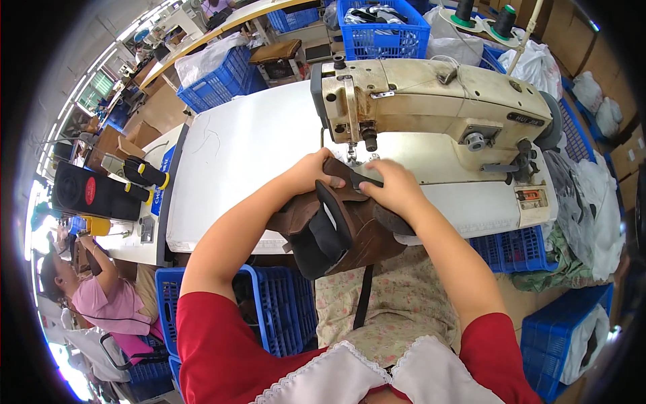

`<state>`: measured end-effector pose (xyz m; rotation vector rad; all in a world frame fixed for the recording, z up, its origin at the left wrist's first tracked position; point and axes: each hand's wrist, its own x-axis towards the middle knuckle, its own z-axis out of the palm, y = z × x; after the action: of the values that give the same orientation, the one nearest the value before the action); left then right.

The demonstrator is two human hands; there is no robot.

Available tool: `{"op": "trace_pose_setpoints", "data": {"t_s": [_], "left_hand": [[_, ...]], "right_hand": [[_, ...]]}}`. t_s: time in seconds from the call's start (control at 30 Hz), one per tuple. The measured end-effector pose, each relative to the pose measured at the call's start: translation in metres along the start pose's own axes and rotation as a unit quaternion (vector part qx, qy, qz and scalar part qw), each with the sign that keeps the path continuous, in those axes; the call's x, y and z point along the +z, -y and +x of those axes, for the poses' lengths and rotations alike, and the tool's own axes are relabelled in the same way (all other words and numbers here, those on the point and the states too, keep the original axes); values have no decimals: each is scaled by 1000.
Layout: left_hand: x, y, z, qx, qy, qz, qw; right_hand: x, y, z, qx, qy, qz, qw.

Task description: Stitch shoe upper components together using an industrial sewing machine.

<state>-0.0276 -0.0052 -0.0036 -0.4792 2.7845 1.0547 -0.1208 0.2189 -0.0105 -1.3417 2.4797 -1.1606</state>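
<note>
A brown shoe upper with black lining (pixel 369 236) hangs over the front edge of the white sewing table, its far end near the needle. My left hand (pixel 311 172) is closed on its brown left edge, thumb on top. On the other side my right hand (pixel 397 187) pinches a black-lined flap of the upper, with some blur on the fingers. Just beyond both hands are the presser foot and needle (pixel 352 153) of a worn cream sewing machine (pixel 431 91). Whether the upper lies under the foot is hidden by my hands.
Blue crates stand below the table at left (pixel 286 310), behind it (pixel 385 42) and at lower right (pixel 558 343). Black thread cones (pixel 503 23) sit at the back right. To the left, a person in pink (pixel 111 296) works by a black speaker (pixel 94 190).
</note>
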Motion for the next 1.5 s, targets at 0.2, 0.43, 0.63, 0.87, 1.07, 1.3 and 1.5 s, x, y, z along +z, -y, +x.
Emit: {"op": "trace_pose_setpoints", "data": {"t_s": [0.2,0.43,0.63,0.87,1.07,1.3,1.5], "left_hand": [[4,10,17,-6,31,16,999],[-13,-19,1,-25,24,174,984],[-58,-92,-42,37,179,16,983],[-39,-109,-49,-183,404,9,896],[-22,-87,-49,80,141,273,948],[-23,-59,-45,-25,96,164,982],[-80,-126,-73,-102,112,31,988]], "right_hand": [[0,0,-17,-81,208,10,975],[0,5,-15,-101,248,-105,958],[-8,14,-5,-80,322,-136,933],[2,1,-11,-100,266,-87,955],[2,-11,-16,-118,221,-28,968],[-2,-10,-13,-119,194,-43,973],[-17,-19,-13,-140,108,-16,984]]}}
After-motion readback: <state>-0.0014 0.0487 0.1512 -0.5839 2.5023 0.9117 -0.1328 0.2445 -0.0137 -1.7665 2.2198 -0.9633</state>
